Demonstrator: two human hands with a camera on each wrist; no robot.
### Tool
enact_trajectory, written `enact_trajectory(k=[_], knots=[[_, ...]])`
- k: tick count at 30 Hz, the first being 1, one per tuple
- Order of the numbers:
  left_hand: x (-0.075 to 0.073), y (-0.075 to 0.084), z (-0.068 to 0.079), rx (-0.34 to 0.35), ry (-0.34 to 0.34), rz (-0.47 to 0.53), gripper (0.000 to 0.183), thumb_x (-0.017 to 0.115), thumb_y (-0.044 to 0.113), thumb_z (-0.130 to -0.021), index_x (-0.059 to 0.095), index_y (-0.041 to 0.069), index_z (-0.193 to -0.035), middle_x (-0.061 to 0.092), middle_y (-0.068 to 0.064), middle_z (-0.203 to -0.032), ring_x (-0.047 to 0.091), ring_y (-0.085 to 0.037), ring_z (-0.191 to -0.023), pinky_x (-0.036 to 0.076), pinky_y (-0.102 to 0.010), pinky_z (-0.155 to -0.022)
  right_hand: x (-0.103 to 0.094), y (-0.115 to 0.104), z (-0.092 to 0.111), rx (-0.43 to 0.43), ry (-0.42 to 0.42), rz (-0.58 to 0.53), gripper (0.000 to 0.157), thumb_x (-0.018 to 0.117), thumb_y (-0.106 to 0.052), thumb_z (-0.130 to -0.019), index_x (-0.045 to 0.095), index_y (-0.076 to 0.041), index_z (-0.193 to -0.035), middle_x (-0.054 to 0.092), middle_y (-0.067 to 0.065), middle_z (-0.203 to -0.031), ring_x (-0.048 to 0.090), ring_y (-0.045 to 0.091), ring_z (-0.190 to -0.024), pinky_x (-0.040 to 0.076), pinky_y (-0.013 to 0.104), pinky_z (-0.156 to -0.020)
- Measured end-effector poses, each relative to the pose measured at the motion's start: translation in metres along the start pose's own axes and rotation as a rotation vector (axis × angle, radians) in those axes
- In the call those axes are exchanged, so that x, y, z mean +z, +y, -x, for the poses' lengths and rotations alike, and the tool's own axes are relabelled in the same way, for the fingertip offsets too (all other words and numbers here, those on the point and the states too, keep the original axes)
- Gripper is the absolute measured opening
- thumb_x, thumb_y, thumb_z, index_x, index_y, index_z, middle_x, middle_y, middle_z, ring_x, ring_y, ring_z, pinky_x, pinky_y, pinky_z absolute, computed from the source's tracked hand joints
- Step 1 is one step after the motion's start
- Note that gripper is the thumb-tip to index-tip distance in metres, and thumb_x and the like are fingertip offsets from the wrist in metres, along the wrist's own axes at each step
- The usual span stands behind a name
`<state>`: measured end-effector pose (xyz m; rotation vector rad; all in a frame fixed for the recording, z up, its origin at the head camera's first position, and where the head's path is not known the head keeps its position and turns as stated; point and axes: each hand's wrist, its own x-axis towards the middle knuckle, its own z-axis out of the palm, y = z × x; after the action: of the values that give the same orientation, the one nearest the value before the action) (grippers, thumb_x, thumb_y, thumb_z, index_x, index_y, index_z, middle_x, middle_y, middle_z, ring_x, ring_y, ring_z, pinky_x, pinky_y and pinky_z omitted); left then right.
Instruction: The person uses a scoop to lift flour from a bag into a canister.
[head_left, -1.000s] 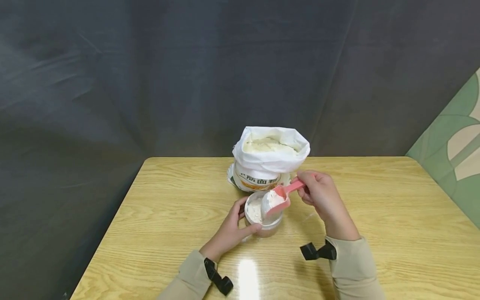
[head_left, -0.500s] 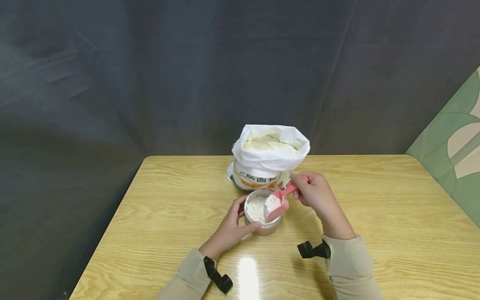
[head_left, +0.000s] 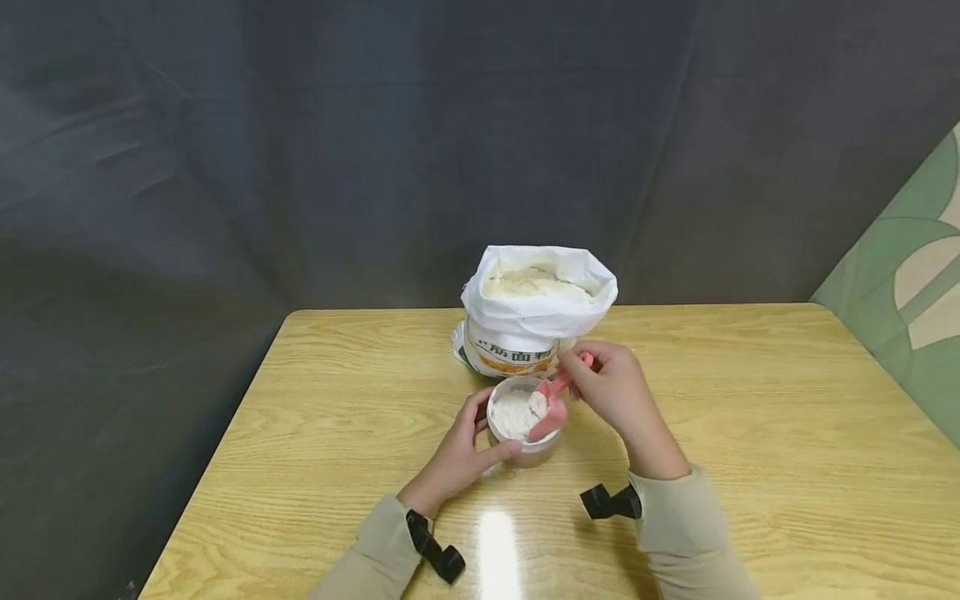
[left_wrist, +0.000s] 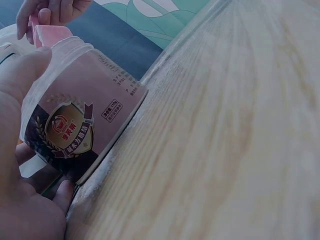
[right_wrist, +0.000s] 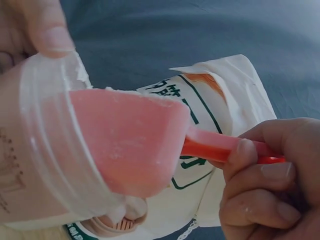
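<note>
A pink scoop [head_left: 553,415] with flour in it tips into the mouth of a labelled plastic jar [left_wrist: 85,110]. My right hand [head_left: 611,387] grips the scoop's handle [right_wrist: 215,145], fingers curled round it. My left hand [head_left: 457,454] holds the jar at its left side, thumb at the near rim and fingers behind. White flour [head_left: 512,414] shows inside the jar. In the right wrist view the scoop's bowl lies partly inside the clear rim. Right behind the jar stands an open white flour bag [head_left: 540,317], its top rolled outward.
The wooden table [head_left: 337,400] carries the jar and bag. Flour dust lies on the wood by the jar's base in the left wrist view. A dark cloth [head_left: 420,150] hangs behind the table, and a green patterned panel [head_left: 915,308] stands at the right.
My right hand has moved left and tilted the scoop further into the jar. Less flour shows in the scoop. My left hand keeps its hold on the jar.
</note>
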<state>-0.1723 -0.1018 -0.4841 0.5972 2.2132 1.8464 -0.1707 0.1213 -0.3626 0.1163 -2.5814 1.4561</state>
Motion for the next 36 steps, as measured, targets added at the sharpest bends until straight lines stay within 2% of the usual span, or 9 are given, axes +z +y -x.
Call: enact_trajectory(k=[5,8,13,16,19,25,36], knots=[[-0.001,0.002,0.0,0.001,-0.003,-0.001,0.081,0.078,0.03,-0.091,0.031,0.014,-0.155,0.038,-0.009,-0.155,0.039,-0.022,-0.142,0.035,-0.041,-0.117,0.006,-0.002,0.002,-0.069,0.033,0.058,0.035,0.062,-0.014,-0.1,0.058,-0.008,-0.066,0.054,0.002,-0.058,0.049,0.018,-0.056,0.035,0.024,-0.047],[-0.001,0.003,0.0,-0.004,-0.004,-0.003,0.082,0.078,0.031,-0.091,0.03,0.014,-0.155,0.038,-0.008,-0.156,0.038,-0.022,-0.142,0.034,-0.04,-0.118,0.01,-0.004,0.004,-0.143,0.081,0.076,0.035,0.063,-0.012,-0.099,0.056,-0.009,-0.065,0.051,0.0,-0.056,0.047,0.017,-0.054,0.035,0.023,-0.047],[-0.001,0.004,0.0,0.004,-0.009,-0.005,0.082,0.078,0.031,-0.091,0.03,0.014,-0.156,0.037,-0.008,-0.156,0.038,-0.022,-0.143,0.034,-0.041,-0.118,0.014,-0.006,0.008,-0.39,0.147,0.161,0.037,0.065,-0.005,-0.096,0.049,-0.013,-0.064,0.037,-0.007,-0.058,0.038,0.009,-0.052,0.031,0.022,-0.046],[-0.001,0.003,0.0,0.008,-0.01,-0.008,0.082,0.078,0.03,-0.091,0.03,0.014,-0.156,0.037,-0.008,-0.157,0.038,-0.022,-0.143,0.034,-0.04,-0.118,0.016,-0.008,0.01,-0.524,0.127,0.195,0.037,0.067,-0.002,-0.094,0.047,-0.016,-0.065,0.033,-0.011,-0.059,0.035,0.006,-0.053,0.03,0.022,-0.047],[-0.001,0.002,0.0,0.009,-0.01,-0.008,0.081,0.077,0.027,-0.092,0.03,0.014,-0.156,0.037,-0.008,-0.157,0.038,-0.022,-0.143,0.034,-0.04,-0.118,0.018,-0.008,0.01,-0.59,0.093,0.197,0.037,0.068,-0.002,-0.094,0.049,-0.017,-0.067,0.034,-0.012,-0.06,0.034,0.005,-0.055,0.031,0.022,-0.048],[-0.001,0.001,-0.001,0.009,-0.017,-0.004,0.079,0.076,0.026,-0.093,0.03,0.015,-0.156,0.037,-0.008,-0.157,0.038,-0.022,-0.143,0.034,-0.04,-0.118,0.018,-0.009,0.011,-0.608,0.069,0.216,0.036,0.066,-0.003,-0.096,0.05,-0.017,-0.067,0.035,-0.012,-0.06,0.033,0.004,-0.055,0.03,0.022,-0.047],[-0.001,0.003,0.0,0.016,-0.012,-0.006,0.082,0.078,0.028,-0.092,0.029,0.014,-0.156,0.037,-0.009,-0.156,0.039,-0.023,-0.143,0.034,-0.04,-0.118,0.012,-0.014,0.014,-0.61,0.117,0.267,0.035,0.065,0.0,-0.094,0.049,-0.016,-0.067,0.038,-0.01,-0.06,0.036,0.005,-0.055,0.032,0.022,-0.047]])
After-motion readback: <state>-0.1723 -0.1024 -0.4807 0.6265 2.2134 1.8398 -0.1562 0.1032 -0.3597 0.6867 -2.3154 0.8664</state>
